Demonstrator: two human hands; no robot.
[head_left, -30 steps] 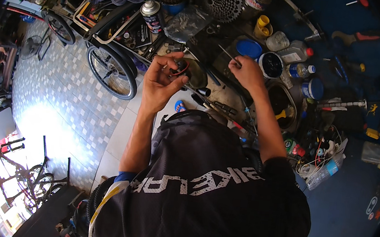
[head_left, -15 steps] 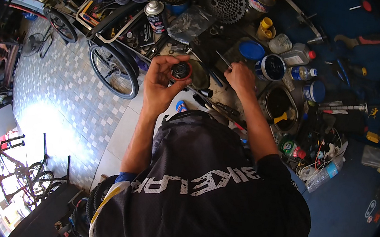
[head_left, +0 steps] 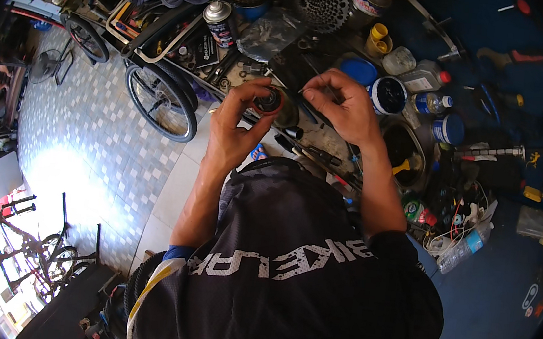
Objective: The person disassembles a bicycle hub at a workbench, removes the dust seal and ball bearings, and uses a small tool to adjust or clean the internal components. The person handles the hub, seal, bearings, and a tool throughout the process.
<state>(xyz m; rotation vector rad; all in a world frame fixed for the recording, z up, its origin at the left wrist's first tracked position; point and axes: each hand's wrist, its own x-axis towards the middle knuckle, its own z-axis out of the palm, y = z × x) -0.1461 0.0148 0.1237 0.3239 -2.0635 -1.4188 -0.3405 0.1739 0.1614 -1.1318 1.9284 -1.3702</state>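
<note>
My left hand is raised above the bench edge. Its fingers and thumb grip the rim of a small round part, with a dark ringed middle and a reddish outer edge. To its right, my right hand is closed in a pinch on a thin metal tool. Only a short pale tip of the tool shows, pointing left at the round part and apart from it. My fingers hide the rest. Beneath both hands lie dark tools and rods on the dirty bench.
An open tub of dark grease, a blue lid and a basin with a yellow brush are to the right. Ahead stand a spray can, a clear plastic bag and a large cassette. Bicycle wheels stand left.
My right hand has turned and come closer to my left hand, bringing the tool's tip toward the round part. My left hand has shifted slightly right with the round part.
</note>
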